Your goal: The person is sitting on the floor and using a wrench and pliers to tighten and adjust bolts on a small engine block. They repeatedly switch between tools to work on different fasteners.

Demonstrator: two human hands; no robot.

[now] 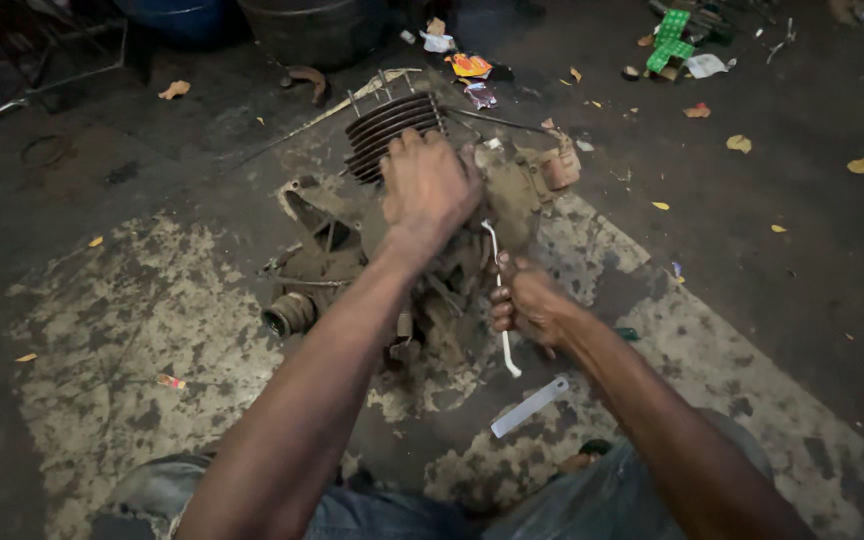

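on stained floor (132,330): left hand (430,185) presses engine (392,240), right hand (532,305) grips lever (500,300).

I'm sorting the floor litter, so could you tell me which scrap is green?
The patterned green wrapper at the far top right; the leaves scattered nearby are yellow.

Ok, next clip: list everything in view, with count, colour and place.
engine: one, grimy brown with dark cooling fins, centre of floor
wrench: one, silvery, in right hand at the engine
flat strip: one, pale, floor below right hand
green packet: one, top right
dry leaves: several, yellow, scattered right
tubs: two, dark, top edge
floor: stained concrete
left hand: pressed on engine top
right hand: fingers closed round wrench
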